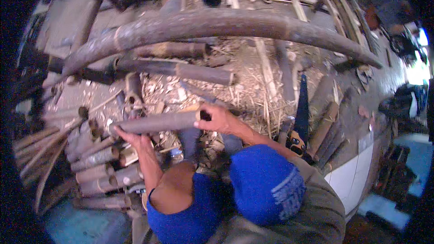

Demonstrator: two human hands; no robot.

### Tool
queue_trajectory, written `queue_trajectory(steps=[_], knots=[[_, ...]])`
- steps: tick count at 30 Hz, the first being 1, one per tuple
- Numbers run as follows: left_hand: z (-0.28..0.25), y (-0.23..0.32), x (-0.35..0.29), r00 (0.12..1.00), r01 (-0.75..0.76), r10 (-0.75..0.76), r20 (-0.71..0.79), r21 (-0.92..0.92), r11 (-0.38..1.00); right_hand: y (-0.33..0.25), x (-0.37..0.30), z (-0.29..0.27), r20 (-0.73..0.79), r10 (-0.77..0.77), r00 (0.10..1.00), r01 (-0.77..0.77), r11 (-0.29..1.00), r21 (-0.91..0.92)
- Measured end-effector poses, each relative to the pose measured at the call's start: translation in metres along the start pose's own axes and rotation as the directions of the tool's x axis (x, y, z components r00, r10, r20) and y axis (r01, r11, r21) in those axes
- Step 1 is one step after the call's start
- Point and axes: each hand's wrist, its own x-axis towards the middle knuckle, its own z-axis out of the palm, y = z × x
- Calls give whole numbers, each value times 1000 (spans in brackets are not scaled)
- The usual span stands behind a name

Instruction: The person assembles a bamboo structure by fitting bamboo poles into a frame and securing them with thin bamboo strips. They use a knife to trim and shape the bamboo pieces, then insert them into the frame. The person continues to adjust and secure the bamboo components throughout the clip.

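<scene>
A length of bamboo tube (162, 122) lies level across my lap, held at both ends. My left hand (135, 139) cups its left end from below, with the thumb side against the tube. At the right end my right hand (216, 119) curls its fingers around the dark open mouth. Some fingers of both hands are hidden by the tube. Under the tube, my dark-clad legs (190, 141) and pale wood chips (183, 95) show.
A long thick bamboo pole (226, 23) spans the space ahead. Cut bamboo sections (97, 158) are stacked at my left. A handsaw (302, 113) stands at my right by more bamboo pieces (324, 124). Another bamboo length (194, 72) lies among the shavings.
</scene>
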Motion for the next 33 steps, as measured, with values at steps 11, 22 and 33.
queue_trajectory(steps=[11, 22, 33], knots=[[51, -50, -79, 891, 55, -164, 424, 257, 965, 36, -65, -10, 39, 100, 994, -77, 921, -381], [22, -62, -86, 772, 57, -466, 431, 685, 727, 110, -161, -60, -578, 434, 691, -598, 793, -120], [-12, -40, -72, 859, 129, -398, 322, 616, 777, 174, -120, -149, -891, -26, 453, -475, 839, -266]])
